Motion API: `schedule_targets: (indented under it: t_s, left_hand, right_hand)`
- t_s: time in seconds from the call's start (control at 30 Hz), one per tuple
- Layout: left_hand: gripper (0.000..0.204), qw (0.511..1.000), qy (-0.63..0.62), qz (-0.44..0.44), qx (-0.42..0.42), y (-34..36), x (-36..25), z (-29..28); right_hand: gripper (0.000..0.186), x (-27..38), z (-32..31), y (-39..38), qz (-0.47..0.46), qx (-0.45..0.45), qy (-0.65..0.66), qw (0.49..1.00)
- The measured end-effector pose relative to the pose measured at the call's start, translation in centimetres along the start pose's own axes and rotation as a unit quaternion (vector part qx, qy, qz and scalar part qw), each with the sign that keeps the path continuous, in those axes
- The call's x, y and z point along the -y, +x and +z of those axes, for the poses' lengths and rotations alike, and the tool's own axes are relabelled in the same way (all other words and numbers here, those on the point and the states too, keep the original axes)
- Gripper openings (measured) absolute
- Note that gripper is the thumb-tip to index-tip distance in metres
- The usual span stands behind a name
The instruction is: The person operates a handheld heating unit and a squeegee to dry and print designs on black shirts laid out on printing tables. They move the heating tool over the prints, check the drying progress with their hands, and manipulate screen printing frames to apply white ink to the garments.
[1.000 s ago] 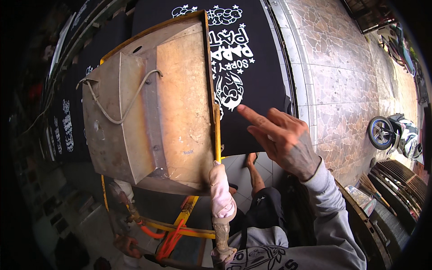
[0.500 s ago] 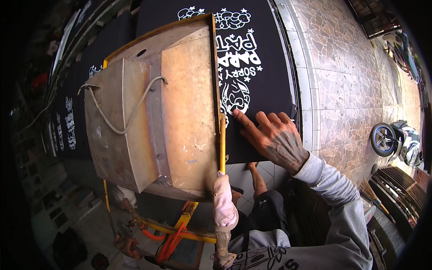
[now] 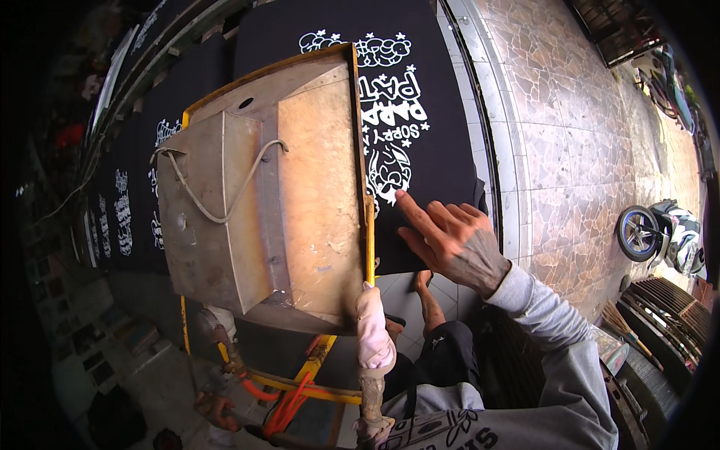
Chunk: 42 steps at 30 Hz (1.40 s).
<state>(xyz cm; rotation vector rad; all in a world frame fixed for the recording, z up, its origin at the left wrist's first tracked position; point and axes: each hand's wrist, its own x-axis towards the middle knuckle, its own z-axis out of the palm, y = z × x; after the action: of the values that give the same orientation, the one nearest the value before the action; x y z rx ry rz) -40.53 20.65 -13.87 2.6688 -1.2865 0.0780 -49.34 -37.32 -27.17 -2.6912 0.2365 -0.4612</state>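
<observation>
My right hand has its index fingertip at the white print on a black fabric panel, other fingers bent and apart, holding nothing. Beside it, a large metal heater hood, with a looped cable on top, covers part of the fabric. The hood sits on a yellow frame with an orange cord and a pink cloth-wrapped post. At the dim lower left, my left hand is closed round a dark handle of the frame.
More printed black fabric lies at the left. At the right are a tiled floor, a motorbike, metal grates and a broom. My legs and bare foot show under the fabric's edge.
My right index finger has come down to the print. The hood and fabric appear slightly lower and further right in the picture than a second ago. My left hand stays low at the frame.
</observation>
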Motion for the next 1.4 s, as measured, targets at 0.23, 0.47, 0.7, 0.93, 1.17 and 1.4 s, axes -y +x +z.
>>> schedule_targets:
  t_s: [0.23,0.47,0.7,0.93,1.17,1.4]
  left_hand:
    - [0.036,0.999,-0.018,0.029,-0.016,1.2,0.2,1.1]
    - [0.036,0.991,-0.037,0.098,-0.084,3.7,0.8,0.8]
    - [0.034,0.990,-0.035,0.077,-0.113,3.4,0.2,0.7]
    - [0.037,0.975,-0.040,0.104,-0.192,3.6,-1.2,0.7]
    - [0.035,0.972,-0.054,0.100,-0.204,3.6,-3.6,1.4]
    - [0.036,0.964,-0.067,0.110,-0.232,5.8,-6.1,1.7]
  right_hand:
    - [0.030,10.3,-6.7,-4.6,0.193,0.152,0.345,0.906]
    - [0.029,19.5,-6.1,-10.3,0.188,0.086,0.264,0.942]
    - [0.037,22.6,-4.4,-10.4,0.413,0.078,0.363,0.832]
    - [0.031,21.9,-4.5,-11.7,0.383,0.035,0.402,0.831]
    - [0.011,19.8,-5.1,-14.8,0.269,0.057,0.343,0.898]
    - [0.009,17.5,-6.9,-15.6,0.077,0.013,0.088,0.993]
